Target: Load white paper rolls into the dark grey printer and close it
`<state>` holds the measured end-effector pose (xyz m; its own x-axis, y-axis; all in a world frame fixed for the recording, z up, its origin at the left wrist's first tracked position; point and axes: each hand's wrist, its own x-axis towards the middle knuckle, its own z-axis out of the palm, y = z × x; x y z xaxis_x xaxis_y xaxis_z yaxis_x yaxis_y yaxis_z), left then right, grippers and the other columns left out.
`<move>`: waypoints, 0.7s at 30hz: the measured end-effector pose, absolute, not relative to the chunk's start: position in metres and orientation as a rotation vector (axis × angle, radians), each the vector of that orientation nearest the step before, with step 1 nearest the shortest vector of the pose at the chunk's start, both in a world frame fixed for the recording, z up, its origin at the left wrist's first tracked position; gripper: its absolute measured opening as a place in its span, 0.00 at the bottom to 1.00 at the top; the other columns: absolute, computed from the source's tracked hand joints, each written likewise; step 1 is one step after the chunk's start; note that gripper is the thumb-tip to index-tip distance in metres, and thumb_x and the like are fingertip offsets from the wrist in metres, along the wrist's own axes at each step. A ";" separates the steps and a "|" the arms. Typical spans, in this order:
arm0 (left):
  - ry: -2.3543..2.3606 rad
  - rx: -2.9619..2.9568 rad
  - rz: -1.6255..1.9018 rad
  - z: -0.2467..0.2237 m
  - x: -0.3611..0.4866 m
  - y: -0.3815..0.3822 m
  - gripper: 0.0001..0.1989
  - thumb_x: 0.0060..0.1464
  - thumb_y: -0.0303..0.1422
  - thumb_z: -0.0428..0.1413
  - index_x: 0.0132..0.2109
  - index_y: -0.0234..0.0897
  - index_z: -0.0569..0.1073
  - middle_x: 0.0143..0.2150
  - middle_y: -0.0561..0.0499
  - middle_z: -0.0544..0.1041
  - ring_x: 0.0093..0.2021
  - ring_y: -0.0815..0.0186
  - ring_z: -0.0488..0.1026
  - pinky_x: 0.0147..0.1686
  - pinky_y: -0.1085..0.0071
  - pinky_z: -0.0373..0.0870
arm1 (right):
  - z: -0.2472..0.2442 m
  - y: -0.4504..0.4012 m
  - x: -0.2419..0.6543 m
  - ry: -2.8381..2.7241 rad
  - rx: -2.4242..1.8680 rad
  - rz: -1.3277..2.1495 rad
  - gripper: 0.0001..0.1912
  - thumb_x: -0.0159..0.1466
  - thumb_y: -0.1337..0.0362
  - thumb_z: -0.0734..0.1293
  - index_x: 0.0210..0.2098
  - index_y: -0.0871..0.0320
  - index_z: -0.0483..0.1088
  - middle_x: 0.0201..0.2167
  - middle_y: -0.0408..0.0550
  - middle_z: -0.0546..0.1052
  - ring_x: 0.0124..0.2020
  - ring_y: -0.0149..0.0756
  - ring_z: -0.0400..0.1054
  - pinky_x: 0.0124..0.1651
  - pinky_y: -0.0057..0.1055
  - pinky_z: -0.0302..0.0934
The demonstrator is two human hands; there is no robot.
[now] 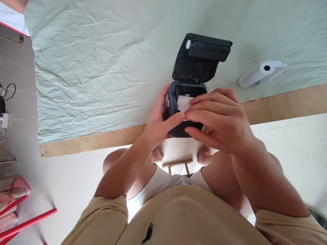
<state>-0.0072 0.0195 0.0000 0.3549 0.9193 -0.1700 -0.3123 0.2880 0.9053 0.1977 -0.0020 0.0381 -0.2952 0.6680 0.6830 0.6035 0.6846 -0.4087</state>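
A black label or receipt printer (182, 131) stands at the table's edge in front of me, its lid (196, 66) swung up and back. My left hand (159, 120) grips the printer's left side, its thumb reaching over the front to the paper. White paper (183, 102), apparently a roll, sits in the open compartment. With bent fingers, my right hand (222, 117) reaches over the compartment from the right, fingertips on the paper. That hand hides the paper's right part and much of the printer's right side.
On the table to the right lies a white paper roll (251, 76) with a loose end. A wrinkled pale green cloth (102, 75) covers the table, leaving a wooden edge (87, 141) bare. Another person's arm (15, 4) shows at top left. Red bars (30, 223) stand at lower left.
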 end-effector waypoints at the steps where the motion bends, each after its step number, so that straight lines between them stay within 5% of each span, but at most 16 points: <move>1: 0.809 0.929 0.937 -0.002 -0.009 0.020 0.49 0.57 0.50 0.78 0.78 0.55 0.65 0.62 0.49 0.88 0.56 0.53 0.89 0.51 0.60 0.87 | 0.036 -0.002 0.199 -1.941 -0.969 0.116 0.07 0.79 0.61 0.71 0.41 0.46 0.76 0.35 0.38 0.87 0.46 0.42 0.88 0.54 0.45 0.74; 3: 0.810 0.967 0.942 -0.005 -0.011 0.021 0.55 0.55 0.48 0.79 0.81 0.53 0.61 0.70 0.46 0.85 0.63 0.49 0.88 0.62 0.56 0.87 | 0.031 0.002 0.205 -1.736 -0.996 0.116 0.08 0.80 0.61 0.68 0.42 0.46 0.74 0.33 0.39 0.83 0.41 0.42 0.85 0.49 0.44 0.74; 5: 0.811 1.015 0.927 -0.007 -0.012 0.023 0.60 0.52 0.49 0.80 0.83 0.51 0.58 0.79 0.41 0.78 0.71 0.44 0.84 0.70 0.50 0.85 | 0.023 0.009 0.213 -1.579 -1.087 0.124 0.05 0.80 0.54 0.67 0.52 0.44 0.75 0.46 0.47 0.85 0.47 0.45 0.84 0.48 0.45 0.75; 7: 0.810 1.062 0.894 -0.010 -0.014 0.025 0.66 0.48 0.50 0.81 0.84 0.50 0.56 0.85 0.37 0.71 0.77 0.38 0.79 0.74 0.46 0.83 | 0.015 0.016 0.221 -1.586 -1.159 0.221 0.21 0.80 0.45 0.69 0.69 0.40 0.71 0.68 0.54 0.80 0.63 0.53 0.82 0.57 0.50 0.78; 9: 0.813 1.098 0.870 -0.013 -0.015 0.026 0.71 0.45 0.51 0.82 0.86 0.50 0.53 0.87 0.36 0.68 0.80 0.35 0.77 0.76 0.43 0.82 | 0.008 0.022 0.225 -1.624 -1.115 0.371 0.32 0.79 0.39 0.68 0.78 0.34 0.64 0.79 0.54 0.74 0.74 0.57 0.77 0.68 0.55 0.76; 15: 0.848 1.122 0.840 -0.014 -0.018 0.027 0.76 0.43 0.54 0.83 0.88 0.52 0.49 0.86 0.35 0.68 0.81 0.34 0.75 0.75 0.41 0.82 | 0.003 0.018 0.229 -1.458 -1.031 0.435 0.27 0.77 0.35 0.68 0.70 0.33 0.74 0.58 0.49 0.86 0.63 0.55 0.84 0.61 0.56 0.79; 18: 0.813 1.083 0.881 -0.010 -0.016 0.024 0.69 0.45 0.52 0.83 0.85 0.52 0.55 0.85 0.38 0.70 0.83 0.36 0.73 0.78 0.43 0.79 | -0.001 0.012 0.232 -1.541 -1.104 0.587 0.29 0.77 0.36 0.71 0.72 0.32 0.72 0.66 0.48 0.84 0.67 0.56 0.83 0.66 0.59 0.80; 21: 0.773 1.011 0.940 -0.005 -0.012 0.021 0.53 0.53 0.58 0.78 0.77 0.51 0.67 0.72 0.41 0.82 0.71 0.42 0.84 0.65 0.49 0.88 | -0.005 0.008 0.231 -1.592 -1.136 0.836 0.34 0.76 0.34 0.72 0.75 0.35 0.68 0.73 0.50 0.81 0.68 0.55 0.82 0.68 0.60 0.82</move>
<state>-0.0118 0.0208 -0.0053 0.4015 0.9099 -0.1046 -0.2785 0.2301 0.9325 0.2314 0.0077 -0.0053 -0.0923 0.9445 0.3153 0.2770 0.3285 -0.9030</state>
